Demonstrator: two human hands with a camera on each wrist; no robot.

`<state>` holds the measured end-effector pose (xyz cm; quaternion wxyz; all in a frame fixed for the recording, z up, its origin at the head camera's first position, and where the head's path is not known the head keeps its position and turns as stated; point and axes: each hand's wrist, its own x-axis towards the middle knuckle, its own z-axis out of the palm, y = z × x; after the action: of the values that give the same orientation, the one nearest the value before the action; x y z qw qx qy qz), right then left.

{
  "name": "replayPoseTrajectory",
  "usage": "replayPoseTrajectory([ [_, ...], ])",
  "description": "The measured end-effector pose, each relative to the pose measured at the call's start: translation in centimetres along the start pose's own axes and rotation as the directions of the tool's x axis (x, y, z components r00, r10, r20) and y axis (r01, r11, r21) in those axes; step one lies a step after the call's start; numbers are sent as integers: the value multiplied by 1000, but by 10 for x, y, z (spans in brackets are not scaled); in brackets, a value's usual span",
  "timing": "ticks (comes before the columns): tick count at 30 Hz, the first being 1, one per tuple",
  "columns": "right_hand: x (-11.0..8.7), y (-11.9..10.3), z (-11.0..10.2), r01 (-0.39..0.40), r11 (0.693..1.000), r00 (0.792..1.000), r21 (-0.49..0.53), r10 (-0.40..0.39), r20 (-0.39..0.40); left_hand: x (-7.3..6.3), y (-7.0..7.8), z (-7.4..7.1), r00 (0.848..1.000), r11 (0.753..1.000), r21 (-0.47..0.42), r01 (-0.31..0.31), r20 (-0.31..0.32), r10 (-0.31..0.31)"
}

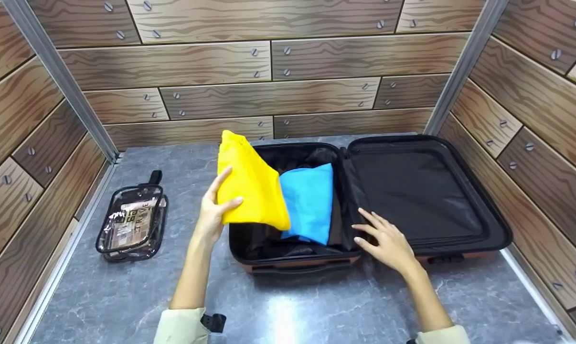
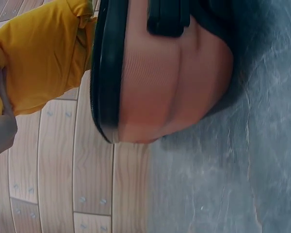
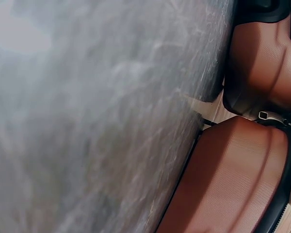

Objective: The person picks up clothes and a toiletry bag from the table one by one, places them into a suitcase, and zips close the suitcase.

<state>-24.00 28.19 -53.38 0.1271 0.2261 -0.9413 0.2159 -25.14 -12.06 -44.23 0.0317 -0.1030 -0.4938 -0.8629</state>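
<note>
The left hand [image 1: 214,210] pinches the yellow cloth [image 1: 254,191] by its left edge, thumb on the near face, holding it up over the left part of the open case [image 1: 316,261], next to the blue cloth [image 1: 309,200] inside. With only that edge gripped, the folds could slip loose or the free corner sag onto the blue cloth and rumple it; lowered too far left, the cloth could catch on the rim. The right hand [image 1: 388,243], fingers spread and holding nothing, is at the seam by the lid [image 1: 421,186] (whether it touches, I cannot tell); a careless push there might shift the lid or case.
</note>
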Motion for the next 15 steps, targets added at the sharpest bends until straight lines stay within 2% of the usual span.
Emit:
replayPoseTrajectory([
  [15,-1,-1,0,-3,1000,1000,6,3,2,8,-29,23,996,999,-4,37,75,-37],
])
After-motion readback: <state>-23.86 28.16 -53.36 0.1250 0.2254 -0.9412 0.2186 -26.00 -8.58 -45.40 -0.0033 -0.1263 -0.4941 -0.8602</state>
